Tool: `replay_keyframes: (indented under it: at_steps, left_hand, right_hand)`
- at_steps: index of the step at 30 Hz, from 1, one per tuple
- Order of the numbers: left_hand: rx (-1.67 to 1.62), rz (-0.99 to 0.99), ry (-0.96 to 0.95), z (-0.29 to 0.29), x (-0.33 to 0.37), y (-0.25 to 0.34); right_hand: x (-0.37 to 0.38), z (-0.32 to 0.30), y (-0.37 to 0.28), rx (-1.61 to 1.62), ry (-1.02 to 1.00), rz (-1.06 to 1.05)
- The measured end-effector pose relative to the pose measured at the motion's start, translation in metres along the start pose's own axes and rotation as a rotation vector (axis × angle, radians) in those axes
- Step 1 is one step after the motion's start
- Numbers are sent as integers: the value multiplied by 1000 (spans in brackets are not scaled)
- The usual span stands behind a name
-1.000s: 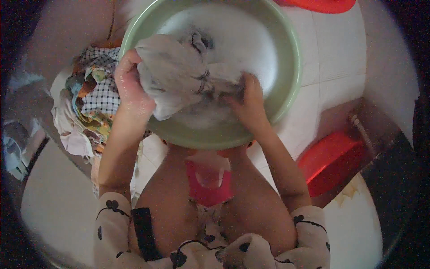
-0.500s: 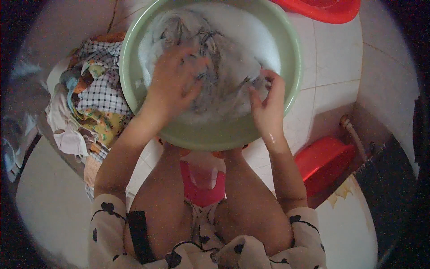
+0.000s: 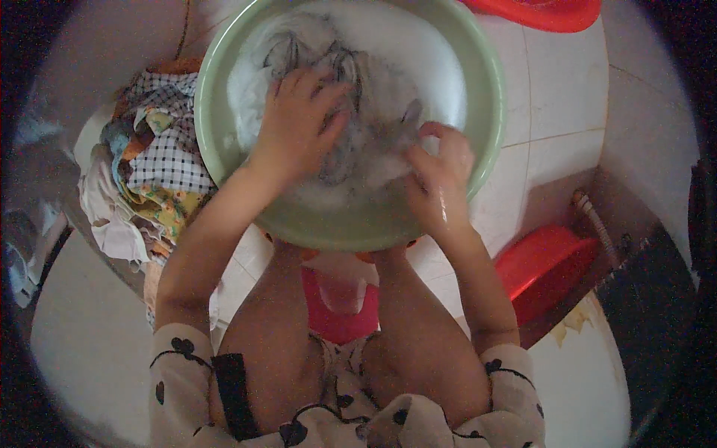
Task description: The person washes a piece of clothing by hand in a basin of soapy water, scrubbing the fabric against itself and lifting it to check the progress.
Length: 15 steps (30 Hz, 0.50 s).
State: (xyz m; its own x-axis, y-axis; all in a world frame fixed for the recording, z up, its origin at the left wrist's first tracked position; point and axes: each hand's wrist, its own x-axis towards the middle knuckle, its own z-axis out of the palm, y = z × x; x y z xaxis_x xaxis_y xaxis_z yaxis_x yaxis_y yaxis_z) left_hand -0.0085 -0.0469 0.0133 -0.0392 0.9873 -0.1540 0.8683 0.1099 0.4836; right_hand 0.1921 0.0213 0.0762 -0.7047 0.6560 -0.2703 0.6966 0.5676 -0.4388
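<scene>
A light green basin (image 3: pixel 489 160) holds a wet grey-and-white cloth (image 3: pixel 340 160) with dark streaks, lying in white suds (image 3: pixel 426 52). My left hand (image 3: pixel 299 123) lies on the cloth at the basin's left side, its fingers spread and bent a little over the folds. On the right side, inside the near rim, my right hand (image 3: pixel 444 168) has thumb and fingers curled in on the cloth's edge. Foam wets the back of that hand and its wrist. Suds and folds hide some fingertips.
Beside the basin at left lies a pile of clothes (image 3: pixel 168 160), checked, yellow and white. A red basin (image 3: pixel 549 269) leans at the right by a pale hose (image 3: pixel 597 224). Another red basin (image 3: pixel 545 11) shows at the far right. A pink item (image 3: pixel 340 310) is between my legs.
My right hand has drawn slightly toward me and left, its fingers curling in more. My left hand has shifted a little up, and its blur has lessened.
</scene>
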Motion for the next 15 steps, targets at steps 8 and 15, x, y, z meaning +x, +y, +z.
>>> replay_keyframes:
  at_steps: [8, 15]
  left_hand:
    - [63, 240, 184, 36, 51, -18]
    - [-274, 143, -442, 61, 15, -21]
  right_hand:
    - [-21, -44, 7, 1088, 468, 139]
    - [-7, -51, 10, 1093, 551, 101]
